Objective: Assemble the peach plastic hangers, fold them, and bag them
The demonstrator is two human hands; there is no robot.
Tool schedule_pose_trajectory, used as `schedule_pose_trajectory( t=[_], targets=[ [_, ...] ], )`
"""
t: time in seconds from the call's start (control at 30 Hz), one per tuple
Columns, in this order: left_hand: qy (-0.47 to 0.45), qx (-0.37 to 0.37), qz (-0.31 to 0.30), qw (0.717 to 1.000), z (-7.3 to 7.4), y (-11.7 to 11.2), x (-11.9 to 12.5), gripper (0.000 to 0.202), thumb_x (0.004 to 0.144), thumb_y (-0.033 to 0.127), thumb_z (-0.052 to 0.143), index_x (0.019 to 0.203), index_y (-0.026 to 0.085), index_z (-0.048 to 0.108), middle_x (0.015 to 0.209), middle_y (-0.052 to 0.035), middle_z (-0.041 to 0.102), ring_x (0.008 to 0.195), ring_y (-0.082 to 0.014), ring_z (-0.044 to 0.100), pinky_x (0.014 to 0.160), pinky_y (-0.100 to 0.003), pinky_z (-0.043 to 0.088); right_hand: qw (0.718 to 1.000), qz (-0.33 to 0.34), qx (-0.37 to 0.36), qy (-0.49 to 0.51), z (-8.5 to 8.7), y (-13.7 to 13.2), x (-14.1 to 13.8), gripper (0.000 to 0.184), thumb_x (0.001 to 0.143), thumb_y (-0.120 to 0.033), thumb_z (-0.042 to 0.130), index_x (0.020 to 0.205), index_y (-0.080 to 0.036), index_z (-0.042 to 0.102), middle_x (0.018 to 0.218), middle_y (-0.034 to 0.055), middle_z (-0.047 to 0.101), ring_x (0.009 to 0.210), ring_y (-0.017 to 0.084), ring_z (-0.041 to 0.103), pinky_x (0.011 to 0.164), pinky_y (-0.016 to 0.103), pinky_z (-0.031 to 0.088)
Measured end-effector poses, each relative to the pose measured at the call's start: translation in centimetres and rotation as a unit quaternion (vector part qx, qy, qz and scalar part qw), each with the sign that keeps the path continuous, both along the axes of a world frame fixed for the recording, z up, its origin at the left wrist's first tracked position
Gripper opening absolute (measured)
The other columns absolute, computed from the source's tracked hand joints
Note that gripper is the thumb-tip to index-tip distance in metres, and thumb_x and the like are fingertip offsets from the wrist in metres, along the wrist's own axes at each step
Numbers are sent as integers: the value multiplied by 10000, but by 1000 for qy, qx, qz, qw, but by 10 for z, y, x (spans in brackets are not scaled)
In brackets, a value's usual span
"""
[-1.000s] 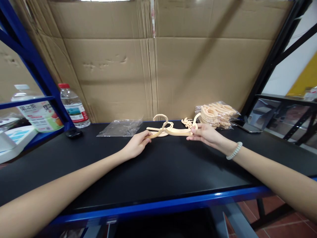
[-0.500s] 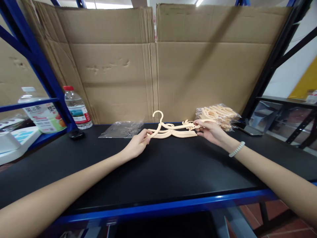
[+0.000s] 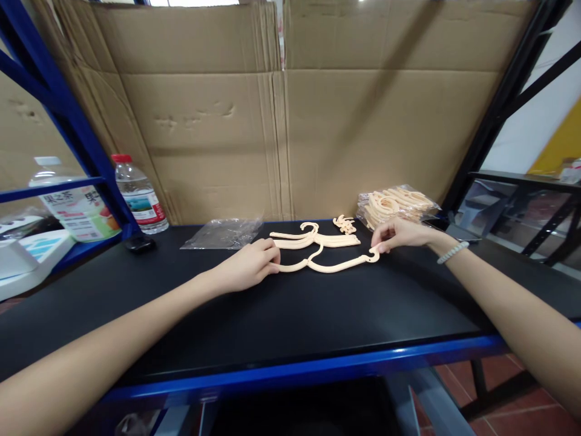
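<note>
A cream plastic clothes hanger lies on the black tabletop, its arms spread and its hook pointing away from me. My left hand is closed on the hanger's left arm end. At the other end, my right hand pinches the small curled end piece. Just behind lie several stacked cream hanger parts, partly covered by the hanger's hook. A little pile of small cream hook pieces sits beyond them, left of my right hand.
Clear bags packed with cream hanger parts lie at the back right. An empty clear plastic bag is at the back left, near a black mouse and a red-capped water bottle. Cardboard walls the table's back.
Both hands have brought the hanger down and toward me, from over the stacked parts to flat on the table in front of them. Its hook has tipped from upright to lying back.
</note>
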State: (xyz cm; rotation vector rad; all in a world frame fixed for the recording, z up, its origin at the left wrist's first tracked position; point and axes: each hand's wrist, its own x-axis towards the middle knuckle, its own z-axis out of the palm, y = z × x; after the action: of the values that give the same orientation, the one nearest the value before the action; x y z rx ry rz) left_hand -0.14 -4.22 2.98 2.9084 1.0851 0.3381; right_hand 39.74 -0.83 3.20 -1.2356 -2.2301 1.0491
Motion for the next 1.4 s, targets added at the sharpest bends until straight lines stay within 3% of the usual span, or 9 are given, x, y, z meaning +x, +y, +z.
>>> schedule_pose_trajectory(
  t=[0.17, 0.53, 0.63, 0.7, 0.83, 0.93, 1.07, 1.3, 1.4],
  targets=[
    [42, -11, -25, 999, 8, -5, 2, 143, 891, 216, 457, 809, 167, 563, 858, -49, 575, 782, -181, 529, 701, -290, 401, 992, 34, 10, -124, 0, 2, -3, 310, 657, -429, 745, 793, -154, 697, 703, 33, 673, 582, 124, 542, 531, 240, 374],
    [8, -151, -35, 988, 17, 5, -8, 191, 870, 332, 521, 865, 164, 613, 835, -28, 616, 713, -144, 557, 626, -244, 421, 988, 60, 30, -142, -1, 1, -4, 293, 717, -440, 684, 792, -157, 670, 715, 40, 667, 607, 137, 559, 564, 260, 411],
    [-7, -125, -32, 992, 15, 8, -9, 249, 877, 387, 510, 927, 172, 624, 900, -43, 643, 808, -172, 585, 726, -279, 457, 982, 60, 90, -157, 0, 0, -6, 330, 756, -472, 647, 865, -164, 696, 844, 69, 684, 732, 179, 605, 641, 293, 458],
    [-22, -82, -24, 996, 13, 9, -9, 316, 899, 418, 468, 1048, 176, 607, 1073, -78, 635, 988, -214, 576, 874, -336, 442, 976, 48, 149, -150, -2, -3, -13, 378, 805, -475, 591, 991, -161, 688, 1009, 99, 672, 887, 219, 618, 745, 331, 488],
    [-11, -74, 0, 997, 2, 11, -9, 570, 935, 487, 370, 1405, 167, 334, 1488, -129, 326, 1351, -272, 325, 1092, -409, 274, 957, 51, 239, -155, -16, -13, -43, 518, 905, -459, 444, 1318, -152, 506, 1389, 121, 465, 1269, 266, 436, 1071, 428, 344],
    [32, -106, 34, 993, -5, 16, -8, 680, 933, 556, 299, 1471, 153, 195, 1545, -119, 176, 1413, -287, 183, 1136, -446, 175, 947, 69, 249, -191, -23, -19, -65, 618, 928, -501, 384, 1423, -131, 366, 1495, 124, 302, 1377, 275, 275, 1148, 442, 216],
    [57, -119, 65, 989, -10, 26, -5, 697, 928, 587, 230, 1476, 157, 202, 1552, -81, 140, 1429, -273, 110, 1151, -462, 106, 944, 61, 236, -222, -26, -15, -75, 730, 923, -570, 338, 1450, -66, 297, 1508, 163, 243, 1396, 296, 213, 1161, 446, 173],
    [-35, -100, 88, 990, -18, 37, -3, 670, 931, 552, 200, 1426, 120, 335, 1523, -86, 251, 1408, -223, 221, 1164, -378, 138, 943, 42, 260, -202, -39, 9, -68, 648, 941, -552, 306, 1456, -158, 306, 1509, 108, 264, 1399, 282, 212, 1153, 502, 161],
    [-111, -86, 99, 985, -23, 43, -8, 612, 927, 517, 245, 1366, 134, 434, 1461, -78, 390, 1354, -214, 348, 1144, -353, 219, 937, -3, 325, -125, -37, 20, -57, 539, 957, -470, 310, 1381, -158, 429, 1443, 114, 398, 1340, 259, 349, 1127, 470, 262]
  ],
)
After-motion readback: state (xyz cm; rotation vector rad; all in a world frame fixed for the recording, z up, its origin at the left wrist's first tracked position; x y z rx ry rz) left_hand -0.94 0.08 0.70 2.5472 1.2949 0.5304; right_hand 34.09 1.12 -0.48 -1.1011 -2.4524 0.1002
